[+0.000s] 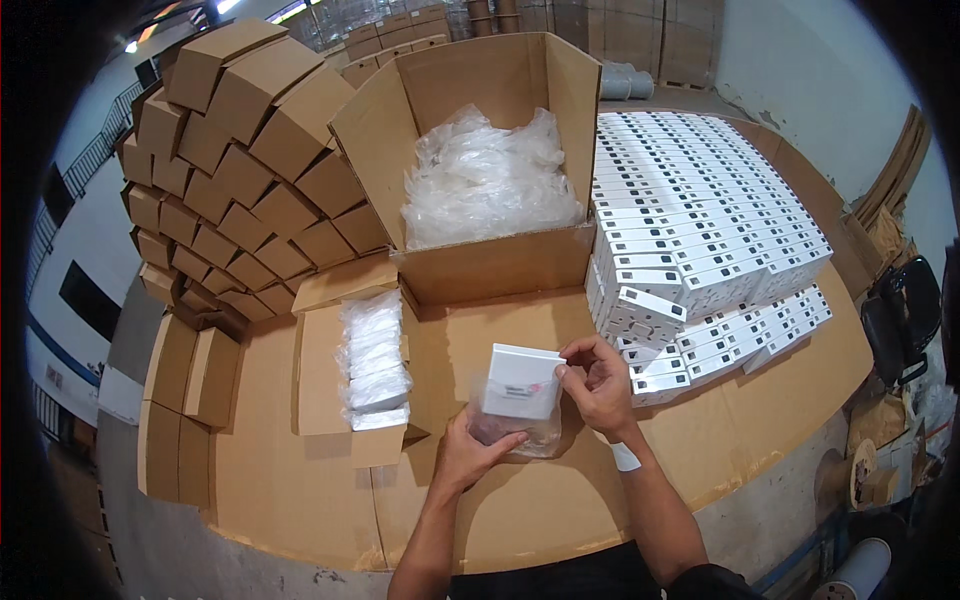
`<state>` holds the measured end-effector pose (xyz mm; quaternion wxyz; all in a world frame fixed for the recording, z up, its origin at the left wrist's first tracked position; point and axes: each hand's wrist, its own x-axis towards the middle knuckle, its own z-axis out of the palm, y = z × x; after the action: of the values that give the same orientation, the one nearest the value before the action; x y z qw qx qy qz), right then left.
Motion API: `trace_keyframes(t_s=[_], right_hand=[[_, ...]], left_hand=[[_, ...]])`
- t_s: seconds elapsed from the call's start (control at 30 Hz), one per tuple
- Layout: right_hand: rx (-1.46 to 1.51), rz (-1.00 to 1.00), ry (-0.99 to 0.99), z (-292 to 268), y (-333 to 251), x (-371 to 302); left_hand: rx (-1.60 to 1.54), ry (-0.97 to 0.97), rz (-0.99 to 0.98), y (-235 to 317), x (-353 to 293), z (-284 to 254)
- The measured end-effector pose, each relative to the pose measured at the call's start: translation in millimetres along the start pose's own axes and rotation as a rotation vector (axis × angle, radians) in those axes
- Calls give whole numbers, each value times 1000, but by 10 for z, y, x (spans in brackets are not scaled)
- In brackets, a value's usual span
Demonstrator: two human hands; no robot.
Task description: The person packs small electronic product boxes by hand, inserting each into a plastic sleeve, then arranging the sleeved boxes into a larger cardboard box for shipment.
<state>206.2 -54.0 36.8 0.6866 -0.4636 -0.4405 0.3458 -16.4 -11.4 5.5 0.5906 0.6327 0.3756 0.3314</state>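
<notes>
Above the near middle of the table, a flat white box (pixel 522 383) sits with its lower part inside a clear plastic bag (pixel 535 437). My left hand (pixel 475 447) grips the bag and the box's lower left, thumb lying across the front. At the box's upper right edge my right hand (pixel 600 388) pinches with thumb and fingers. A white patch (pixel 626 457) is on my right wrist. To the left, an open cardboard carton (pixel 325 370) holds a row of several bagged white boxes (pixel 375 365).
A large open carton (pixel 490 275) full of clear plastic bags (pixel 490 185) stands at the back. Stacked white boxes (pixel 710 215) fill the right side. Many brown cartons (pixel 240 170) are piled at the left. Cardboard covers the table (pixel 290 500). A black chair (pixel 900 310) stands at far right.
</notes>
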Motion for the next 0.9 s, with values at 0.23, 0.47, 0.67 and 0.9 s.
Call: trace_keyframes(t_s=[0.23,0.47,0.67,0.9], right_hand=[[-27,9,-8,36,-28,9],[-86,68,-35,12,32,0],[-65,118,-117,69,-82,9],[-163,264,-323,86,-219,-6]], left_hand=[[-62,8,-8,98,-3,25],[-204,91,47,-21,33,32],[-169,206,5,-35,56,41],[-294,272,-16,-41,75,80]])
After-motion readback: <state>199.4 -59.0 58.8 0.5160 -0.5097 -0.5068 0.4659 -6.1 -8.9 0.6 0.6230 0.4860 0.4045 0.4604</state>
